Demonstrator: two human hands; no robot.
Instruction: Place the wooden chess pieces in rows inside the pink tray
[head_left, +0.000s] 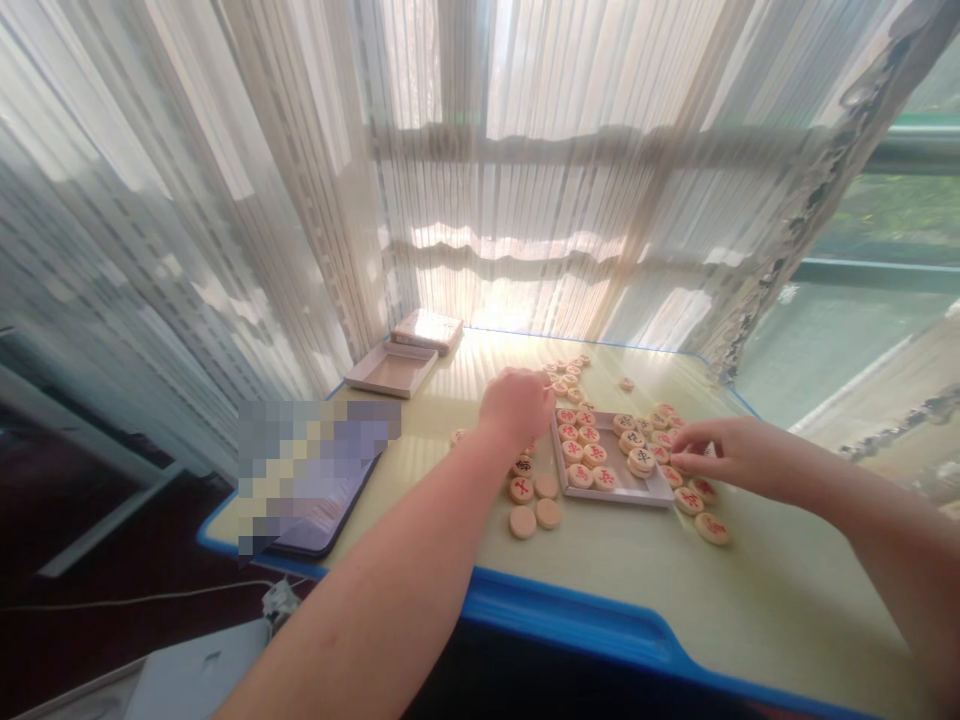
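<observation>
Sheer curtains [525,180] behind, pale desk [757,600], xiangqi pieces [581,450] in tray [637,494], left fingers [536,385] narrow, right fingers [690,432] wide

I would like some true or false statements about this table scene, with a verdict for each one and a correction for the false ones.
The right hand holds a phone. False: the phone lies on the table, left of the left hand.
All the pieces are in the tray. False: many lie on the table around it.
Some pieces near the left hand show blank faces. True.
The table has a blue edge. True.
</observation>
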